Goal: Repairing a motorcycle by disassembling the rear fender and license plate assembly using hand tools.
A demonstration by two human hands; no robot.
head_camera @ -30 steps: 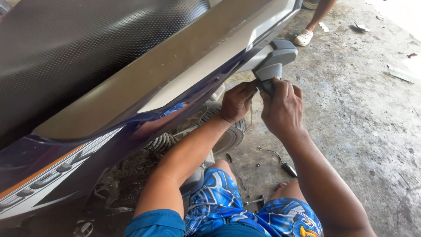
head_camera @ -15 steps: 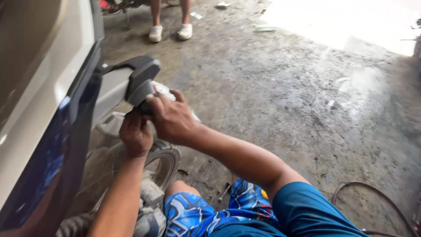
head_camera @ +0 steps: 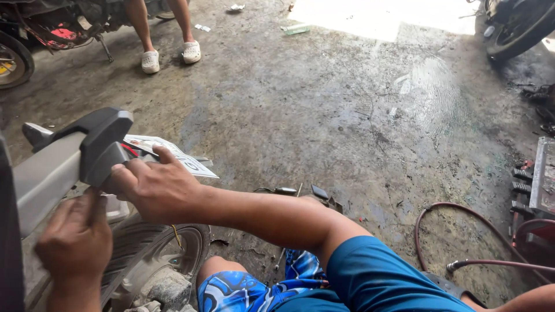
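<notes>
A motorbike's tail sits at the left, its dark grey grab rail [head_camera: 101, 144] ending above the rear wheel [head_camera: 167, 254]. My right hand [head_camera: 153, 188] presses against the underside of the rail's end, fingers curled around it and thumb raised. Lower down, my left hand [head_camera: 75, 242] is bunched, with one finger reaching up to the pale tail panel [head_camera: 43, 173] just under the rail. Whether it holds anything is hidden. A white number plate [head_camera: 173, 156] juts out behind my right hand.
A person in white clogs [head_camera: 170, 55] stands at the back left beside another motorbike [head_camera: 17, 58]. Small tools [head_camera: 300, 190] lie on the stained concrete floor by my knee. A red hose [head_camera: 462, 231] loops at the right near a metal rack [head_camera: 537, 185]. Another wheel [head_camera: 514, 29] is top right.
My view has swung right and up, so more floor and less of the motorbike shows. Both hands stay at the grab rail's end, the left now lower than the right.
</notes>
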